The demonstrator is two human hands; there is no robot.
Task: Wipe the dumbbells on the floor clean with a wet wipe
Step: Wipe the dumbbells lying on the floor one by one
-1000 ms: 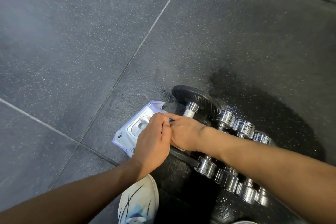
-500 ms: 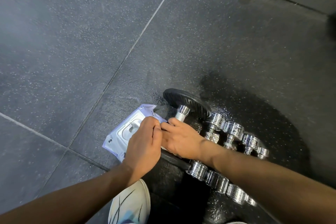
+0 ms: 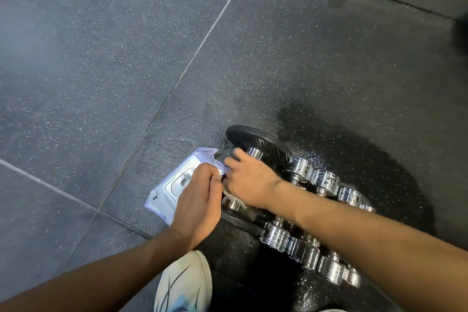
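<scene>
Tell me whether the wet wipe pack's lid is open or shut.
Cannot tell. The left hand covers part of the lid on the wet wipe pack, and both hands pinch a white wipe at its edge.

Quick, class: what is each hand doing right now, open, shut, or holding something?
Left hand: curled, pinching a wet wipe above the wipes pack.
Right hand: grips the same wipe; fingertips blurred.

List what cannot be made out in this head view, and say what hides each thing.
- Wet wipe: only a white scrap shows between the left hand and right hand; its size is hidden.
- Right fingertips: motion-blurred.
- Wipe pack: near corner under the left hand; print too small.
- Big dumbbell: bar hidden by both hands.
- Shoe: cut by the bottom edge.
</scene>
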